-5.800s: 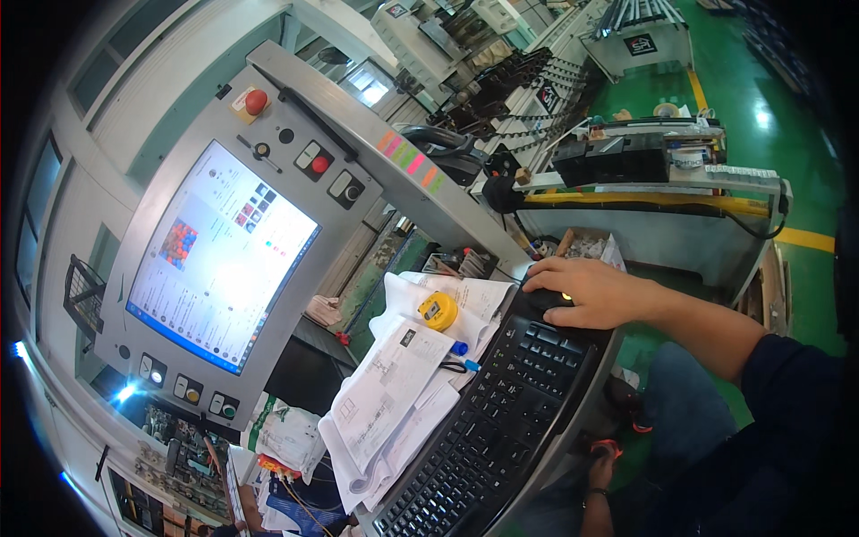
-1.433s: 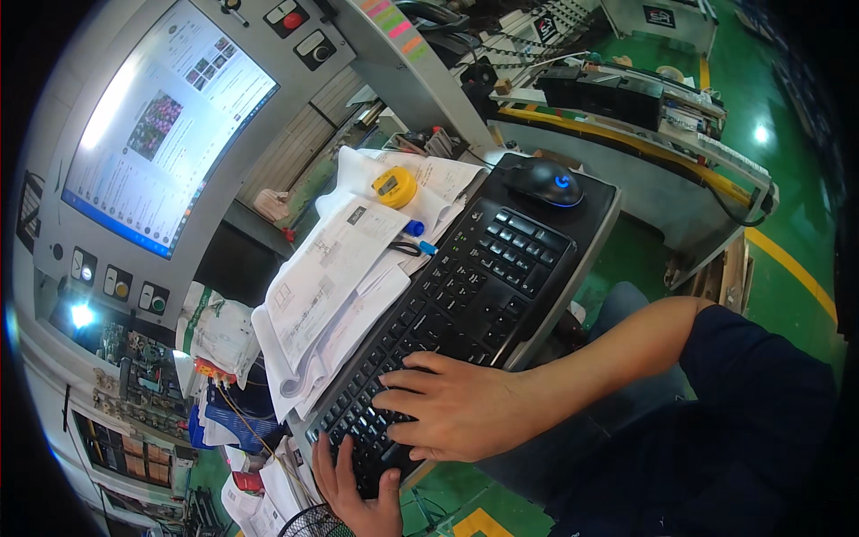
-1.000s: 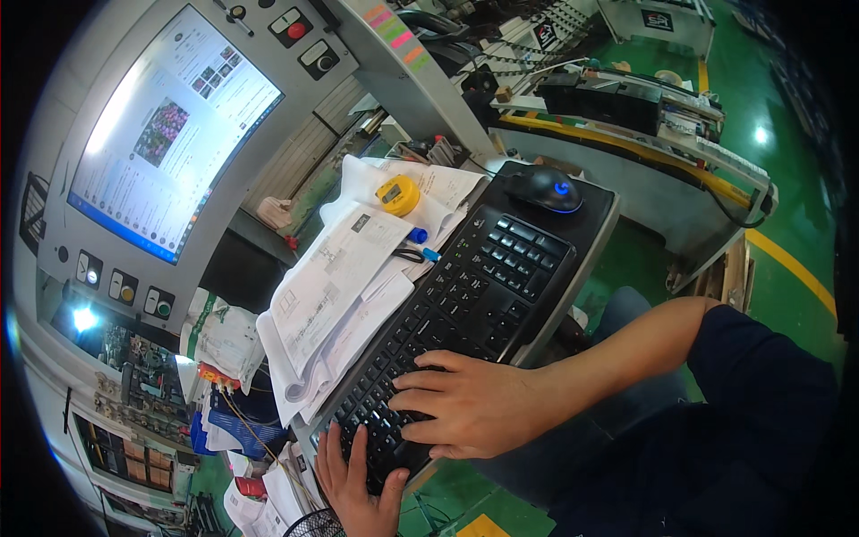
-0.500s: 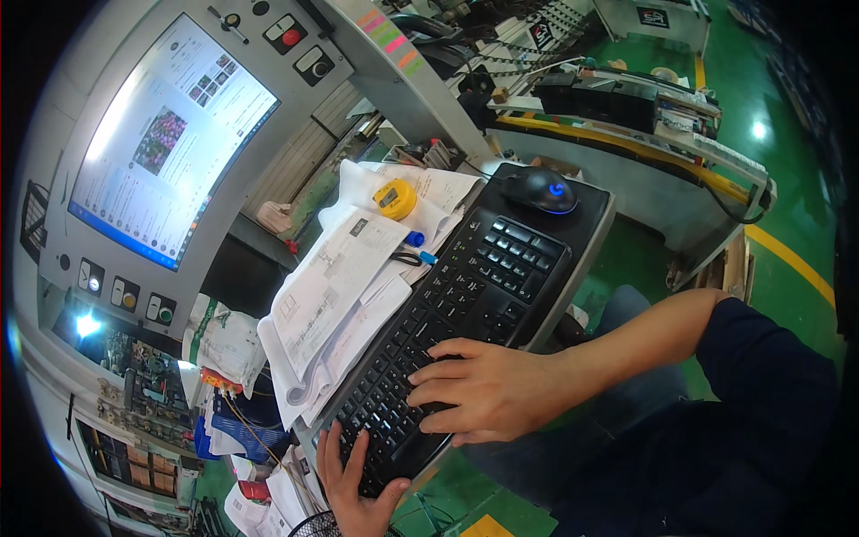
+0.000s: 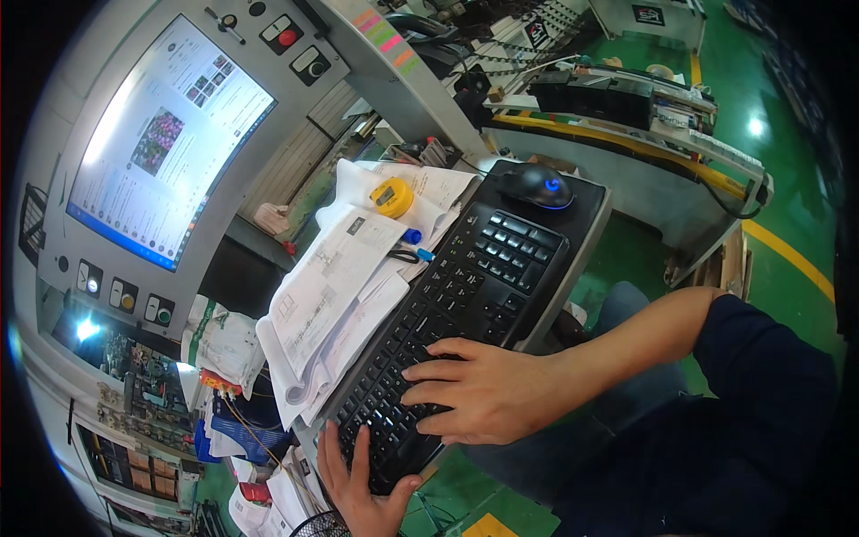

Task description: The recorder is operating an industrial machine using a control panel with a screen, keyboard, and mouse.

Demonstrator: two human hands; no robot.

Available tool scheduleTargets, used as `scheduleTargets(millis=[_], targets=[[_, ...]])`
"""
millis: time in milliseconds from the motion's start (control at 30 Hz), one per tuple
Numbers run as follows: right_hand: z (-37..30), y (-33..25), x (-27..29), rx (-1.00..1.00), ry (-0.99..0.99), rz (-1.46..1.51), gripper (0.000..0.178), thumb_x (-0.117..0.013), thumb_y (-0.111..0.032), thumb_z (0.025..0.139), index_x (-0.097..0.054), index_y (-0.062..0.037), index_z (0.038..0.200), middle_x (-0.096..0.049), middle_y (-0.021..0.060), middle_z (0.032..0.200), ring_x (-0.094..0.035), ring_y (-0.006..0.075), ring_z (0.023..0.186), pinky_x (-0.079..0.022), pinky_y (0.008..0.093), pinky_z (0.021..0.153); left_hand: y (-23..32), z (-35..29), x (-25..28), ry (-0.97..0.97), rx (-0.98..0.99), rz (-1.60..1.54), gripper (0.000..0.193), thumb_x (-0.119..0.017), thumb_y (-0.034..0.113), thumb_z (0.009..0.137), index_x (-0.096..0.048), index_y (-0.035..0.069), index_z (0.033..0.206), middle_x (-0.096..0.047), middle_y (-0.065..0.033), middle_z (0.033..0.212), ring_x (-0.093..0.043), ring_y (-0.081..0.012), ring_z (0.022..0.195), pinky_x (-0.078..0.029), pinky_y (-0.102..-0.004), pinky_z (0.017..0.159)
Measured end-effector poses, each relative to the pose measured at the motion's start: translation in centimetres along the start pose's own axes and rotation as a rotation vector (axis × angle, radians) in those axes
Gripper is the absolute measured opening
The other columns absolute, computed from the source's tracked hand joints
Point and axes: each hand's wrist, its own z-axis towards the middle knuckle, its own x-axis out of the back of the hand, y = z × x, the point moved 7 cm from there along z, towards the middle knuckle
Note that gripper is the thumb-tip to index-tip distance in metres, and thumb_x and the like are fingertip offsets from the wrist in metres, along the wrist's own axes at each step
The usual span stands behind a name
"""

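Note:
A black computer keyboard (image 5: 416, 345) lies slantwise on a narrow shelf. My right hand (image 5: 497, 389) rests over its middle keys, palm down with the fingers spread. At the keyboard's near left end is my left hand (image 5: 362, 492), fingers apart on the keys and thumb by the front edge. Neither hand holds anything. Beyond the number keys sits a black mouse (image 5: 534, 186) with a blue light. Printed drawing sheets (image 5: 335, 277) lie along the keyboard's far side, with a yellow tape measure (image 5: 392, 197) and a blue-capped pen (image 5: 412, 236) on them.
A lit screen (image 5: 165, 143) is set in a grey machine panel, with a red button (image 5: 286, 38) and other switches around it. At the back right stands a machine bed with a yellow rail (image 5: 617, 152). Green floor (image 5: 778, 192) extends beyond the shelf.
Both hands stay on the keyboard, with only slight finger shifts; the right hand sits a touch further left. The whole view has moved very slightly.

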Motion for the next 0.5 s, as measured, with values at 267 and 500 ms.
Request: scheduleTargets(millis=[267, 500], targets=[[0.8, 1.3, 0.5, -0.081, 0.017, -0.143, 0.027, -0.075, -0.029, 0.104, -0.073, -0.0057, 0.118, -0.067, 0.0173, 0.132, -0.063, 0.036, 0.133, -0.047, 0.0517, 0.11, -0.8, -1.9, -0.1, 0.156, 0.236, -0.134, 0.111, -0.088, 0.068, 0.091, -0.046, 0.003, 0.172, -0.046, -0.0278, 0.175, -0.041, -0.0512, 0.162, -0.029, -0.063, 0.134], [0.7, 1.4, 0.5, -0.076, 0.058, -0.174, 0.025, -0.073, -0.024, 0.103, -0.073, -0.0046, 0.119, -0.068, 0.0187, 0.13, -0.064, 0.0359, 0.131, -0.047, 0.0509, 0.109, -1.0, -2.0, -0.1, 0.152, 0.248, -0.126, 0.107, -0.089, 0.067, 0.089, -0.053, 0.003, 0.166, -0.049, -0.027, 0.173, -0.042, -0.0508, 0.162, -0.028, -0.0626, 0.135]])
